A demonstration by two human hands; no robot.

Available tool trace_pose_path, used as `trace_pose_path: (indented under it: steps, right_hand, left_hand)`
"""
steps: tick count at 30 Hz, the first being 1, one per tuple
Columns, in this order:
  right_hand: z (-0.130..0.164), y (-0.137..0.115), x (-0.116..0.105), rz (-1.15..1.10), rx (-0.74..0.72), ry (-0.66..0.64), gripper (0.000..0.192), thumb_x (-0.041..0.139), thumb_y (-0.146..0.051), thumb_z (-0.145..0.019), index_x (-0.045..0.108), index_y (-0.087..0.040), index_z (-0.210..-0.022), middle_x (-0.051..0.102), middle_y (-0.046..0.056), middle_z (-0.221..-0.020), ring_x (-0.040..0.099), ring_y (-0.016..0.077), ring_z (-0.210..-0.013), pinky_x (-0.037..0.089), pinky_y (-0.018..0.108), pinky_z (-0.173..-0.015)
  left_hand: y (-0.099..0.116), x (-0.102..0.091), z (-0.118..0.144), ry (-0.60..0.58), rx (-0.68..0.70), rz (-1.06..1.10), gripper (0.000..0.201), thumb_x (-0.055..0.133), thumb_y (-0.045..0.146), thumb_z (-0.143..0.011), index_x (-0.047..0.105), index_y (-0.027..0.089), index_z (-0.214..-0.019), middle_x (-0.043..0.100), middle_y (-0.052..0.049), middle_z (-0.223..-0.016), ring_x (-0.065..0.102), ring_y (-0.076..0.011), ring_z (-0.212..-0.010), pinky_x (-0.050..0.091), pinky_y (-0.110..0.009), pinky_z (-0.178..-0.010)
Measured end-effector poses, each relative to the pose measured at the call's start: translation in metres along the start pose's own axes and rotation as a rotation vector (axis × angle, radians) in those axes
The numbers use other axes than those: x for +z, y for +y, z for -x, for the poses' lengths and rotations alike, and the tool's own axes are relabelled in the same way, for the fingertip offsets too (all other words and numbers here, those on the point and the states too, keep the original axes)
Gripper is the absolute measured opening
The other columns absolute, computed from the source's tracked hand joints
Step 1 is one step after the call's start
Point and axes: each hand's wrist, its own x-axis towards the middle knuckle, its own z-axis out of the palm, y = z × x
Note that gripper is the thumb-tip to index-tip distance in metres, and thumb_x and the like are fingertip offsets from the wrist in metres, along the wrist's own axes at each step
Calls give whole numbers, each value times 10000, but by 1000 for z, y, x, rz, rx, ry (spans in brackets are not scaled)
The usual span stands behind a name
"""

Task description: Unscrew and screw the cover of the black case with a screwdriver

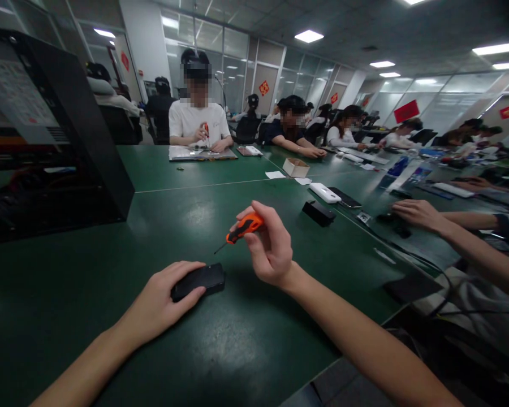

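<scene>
My left hand (pixel 161 302) rests on a black phone (pixel 203 279) that lies flat on the green table (pixel 110 294), fingers curled over its near end. My right hand (pixel 269 246) is raised a little above the table, just right of the phone, and grips a small orange-and-black screwdriver (pixel 242 228). The screwdriver's thin tip points down and left, toward the table beyond the phone, and touches nothing.
A tall black case (pixel 68 141) stands at the left. A black box (pixel 318 213), a white device (pixel 324 193), a dark phone (pixel 344 197) and a small cardboard box (pixel 296 167) lie farther right. A co-worker's hand (pixel 415 213) rests at the right; several people sit across.
</scene>
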Motion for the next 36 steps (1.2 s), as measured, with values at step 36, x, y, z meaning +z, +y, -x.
trace_pose_path:
  steps: [36]
  right_hand:
    - [-113,-63,5,464,140,-930,193,457,-310,-947,595,-175,-954,681,31,-859,578,155,-705,303,266,-582]
  left_hand:
    - [-9,4,5,13,0,7,394,620,448,-921,643,280,-1276,739,-40,-1203,714,-276,-1035,569,-351,-916]
